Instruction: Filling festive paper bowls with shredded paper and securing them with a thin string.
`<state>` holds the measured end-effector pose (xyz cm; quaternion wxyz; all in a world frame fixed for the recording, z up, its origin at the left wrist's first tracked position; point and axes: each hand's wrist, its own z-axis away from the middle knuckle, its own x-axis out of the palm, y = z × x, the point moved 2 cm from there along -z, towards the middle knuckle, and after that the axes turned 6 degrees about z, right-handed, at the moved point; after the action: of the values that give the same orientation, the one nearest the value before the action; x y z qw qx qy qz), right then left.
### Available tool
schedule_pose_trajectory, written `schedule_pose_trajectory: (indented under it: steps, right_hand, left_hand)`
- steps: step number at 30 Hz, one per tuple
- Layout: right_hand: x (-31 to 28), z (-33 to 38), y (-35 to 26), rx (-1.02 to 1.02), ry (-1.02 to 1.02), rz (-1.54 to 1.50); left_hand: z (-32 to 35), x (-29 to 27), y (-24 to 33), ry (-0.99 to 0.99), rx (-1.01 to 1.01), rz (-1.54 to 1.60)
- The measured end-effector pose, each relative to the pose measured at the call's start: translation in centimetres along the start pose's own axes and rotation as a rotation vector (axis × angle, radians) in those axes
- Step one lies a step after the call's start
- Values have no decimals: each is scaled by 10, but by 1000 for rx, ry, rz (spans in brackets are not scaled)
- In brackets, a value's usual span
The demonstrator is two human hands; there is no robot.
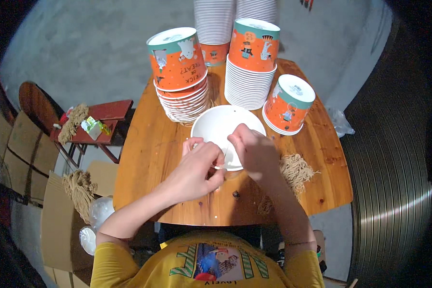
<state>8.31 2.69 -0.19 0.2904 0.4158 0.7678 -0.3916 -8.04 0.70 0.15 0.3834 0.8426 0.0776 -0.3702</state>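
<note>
A white-lined paper bucket (215, 121) sits mouth up on the wooden table in front of me, with a small dark hole near its far rim. My left hand (195, 168) is closed at the bucket's near left rim, thumb outside; a small white bit shows between thumb and finger. Over the bucket's right side, my right hand (255, 151) has its fingers pinched together, and what they hold is hidden. Beside my right forearm lies a bundle of tan cords (295, 172).
Behind the bucket stand an upside-down orange bucket stack (177, 65) wound with cords, another stack (252, 53), a short one (289, 108) and tall white-rimmed stacks (213, 21). A red bench (115, 108) and cardboard (57, 221) are left, a ribbed shutter (393, 182) right.
</note>
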Motion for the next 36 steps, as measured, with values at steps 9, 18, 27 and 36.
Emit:
schedule_pose_trajectory:
  steps: [9,18,27,36]
  right_hand:
    - [3,1,5,0,-28,-25]
    - [-37,-8,27,519,-260,-1193]
    - [-46,-4,54,533,-66,-1700]
    - [-46,-6,-28,508,-159,-1693]
  left_hand:
    - [2,-10,11,-179,372,-407]
    - [4,-54,-40,-254,458,-789]
    - [5,-82,-51,-57,290,-502]
    - [-14,27,35,134,-245,1017]
